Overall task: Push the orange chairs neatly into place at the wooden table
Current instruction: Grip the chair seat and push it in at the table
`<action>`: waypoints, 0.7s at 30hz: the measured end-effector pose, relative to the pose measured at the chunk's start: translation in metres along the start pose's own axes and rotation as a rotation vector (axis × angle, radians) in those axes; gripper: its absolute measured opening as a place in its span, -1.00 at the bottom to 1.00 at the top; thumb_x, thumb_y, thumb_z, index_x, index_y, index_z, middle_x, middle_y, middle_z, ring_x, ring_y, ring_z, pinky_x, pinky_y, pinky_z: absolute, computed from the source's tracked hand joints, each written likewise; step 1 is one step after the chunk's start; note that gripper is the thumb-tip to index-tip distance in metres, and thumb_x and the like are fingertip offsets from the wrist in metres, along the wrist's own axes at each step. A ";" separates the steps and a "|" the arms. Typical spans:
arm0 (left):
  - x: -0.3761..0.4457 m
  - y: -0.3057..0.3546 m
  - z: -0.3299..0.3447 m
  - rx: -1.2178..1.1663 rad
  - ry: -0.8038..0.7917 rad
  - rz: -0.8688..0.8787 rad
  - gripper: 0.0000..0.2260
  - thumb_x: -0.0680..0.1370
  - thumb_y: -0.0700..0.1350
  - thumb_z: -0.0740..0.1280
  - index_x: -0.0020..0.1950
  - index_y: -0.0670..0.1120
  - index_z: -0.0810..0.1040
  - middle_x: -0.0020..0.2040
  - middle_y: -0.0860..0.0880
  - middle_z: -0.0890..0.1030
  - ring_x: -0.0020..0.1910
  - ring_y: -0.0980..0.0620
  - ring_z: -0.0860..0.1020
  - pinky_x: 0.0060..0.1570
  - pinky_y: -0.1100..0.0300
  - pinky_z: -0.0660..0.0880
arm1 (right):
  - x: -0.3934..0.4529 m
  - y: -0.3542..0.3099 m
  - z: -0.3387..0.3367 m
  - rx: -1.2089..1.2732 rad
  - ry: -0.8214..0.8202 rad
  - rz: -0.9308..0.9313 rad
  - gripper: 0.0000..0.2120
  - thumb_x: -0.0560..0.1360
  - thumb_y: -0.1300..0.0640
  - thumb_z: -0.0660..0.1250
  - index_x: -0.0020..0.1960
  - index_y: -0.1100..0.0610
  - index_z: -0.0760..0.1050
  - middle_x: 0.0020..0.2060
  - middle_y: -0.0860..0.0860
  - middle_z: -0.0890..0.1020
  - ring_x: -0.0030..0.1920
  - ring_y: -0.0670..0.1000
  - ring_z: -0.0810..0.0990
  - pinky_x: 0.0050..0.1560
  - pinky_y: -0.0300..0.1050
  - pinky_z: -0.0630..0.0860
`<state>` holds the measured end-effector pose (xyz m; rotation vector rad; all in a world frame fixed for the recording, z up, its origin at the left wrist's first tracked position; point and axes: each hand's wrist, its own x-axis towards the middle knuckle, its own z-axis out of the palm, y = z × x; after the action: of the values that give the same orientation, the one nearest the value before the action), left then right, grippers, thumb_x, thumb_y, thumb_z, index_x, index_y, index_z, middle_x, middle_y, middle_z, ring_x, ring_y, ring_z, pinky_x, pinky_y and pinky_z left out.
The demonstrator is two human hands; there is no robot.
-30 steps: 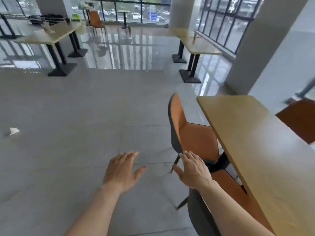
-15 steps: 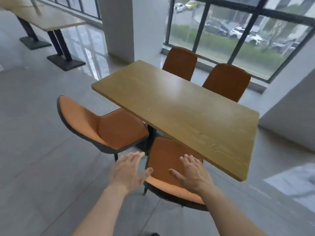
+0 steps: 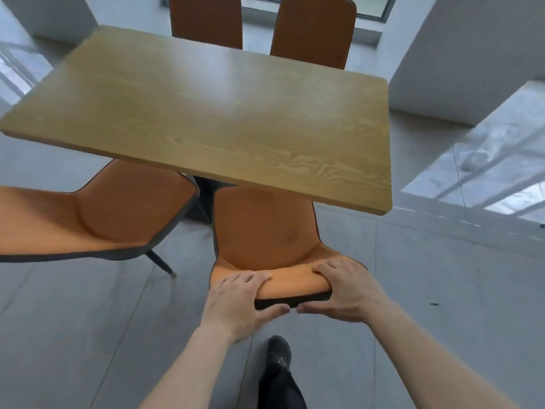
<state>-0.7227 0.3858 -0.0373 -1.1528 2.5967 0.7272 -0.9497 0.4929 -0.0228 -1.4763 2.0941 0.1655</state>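
Note:
The wooden table [image 3: 206,113] fills the middle of the view. Right in front of me stands an orange chair [image 3: 265,240] with its seat partly under the table's near edge. My left hand [image 3: 239,302] and my right hand [image 3: 348,290] both grip the top of its backrest, fingers over the front, thumbs on the dark back. A second orange chair [image 3: 103,219] stands to the left, angled, its seat only slightly under the table. On the far side two more orange chairs [image 3: 206,19] [image 3: 312,31] stand with their backs close to the table edge.
The table's dark pedestal leg [image 3: 203,196] stands between the two near chairs. My dark shoe [image 3: 277,355] is on the grey tiled floor behind the chair. A white pillar [image 3: 472,54] rises at the right.
I turned toward the table and came closer. Both hands, open above the chair half a second ago, have closed on the top of its backrest.

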 end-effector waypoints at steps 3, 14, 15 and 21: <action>0.000 -0.005 0.001 0.007 -0.022 0.041 -0.19 0.37 0.63 0.01 0.47 0.22 0.33 0.40 0.23 0.46 0.37 0.12 0.39 0.34 0.08 0.30 | -0.006 -0.005 0.009 -0.001 0.077 0.033 -0.08 0.14 -0.78 0.05 0.17 -0.13 0.49 0.10 -0.15 0.60 0.05 -0.03 0.50 0.13 -0.01 0.46; -0.041 -0.101 -0.018 0.134 -0.099 0.261 -0.25 0.38 0.63 0.01 0.44 0.26 0.32 0.30 0.27 0.50 0.26 0.15 0.44 0.22 0.12 0.35 | -0.047 -0.125 0.077 0.054 0.239 0.262 -0.06 0.14 -0.79 -0.05 0.10 -0.10 0.49 -0.02 -0.16 0.61 -0.03 -0.01 0.53 0.09 0.00 0.46; -0.044 -0.109 -0.021 0.131 -0.102 0.272 -0.26 0.38 0.63 0.02 0.44 0.27 0.32 0.30 0.27 0.50 0.26 0.16 0.43 0.22 0.12 0.35 | -0.048 -0.135 0.082 0.064 0.244 0.281 -0.05 0.13 -0.80 -0.04 0.11 -0.11 0.50 -0.01 -0.16 0.61 -0.01 -0.01 0.53 0.11 0.00 0.46; -0.050 -0.139 -0.031 0.135 -0.113 0.315 -0.24 0.36 0.64 0.01 0.44 0.28 0.33 0.31 0.27 0.50 0.25 0.15 0.44 0.23 0.11 0.36 | -0.048 -0.169 0.094 0.087 0.259 0.319 -0.06 0.14 -0.79 -0.03 0.14 -0.12 0.48 0.04 -0.16 0.59 0.05 -0.01 0.52 0.16 -0.01 0.43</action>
<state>-0.5859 0.3216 -0.0412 -0.6524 2.7109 0.6415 -0.7513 0.5061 -0.0400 -1.1553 2.5050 0.0024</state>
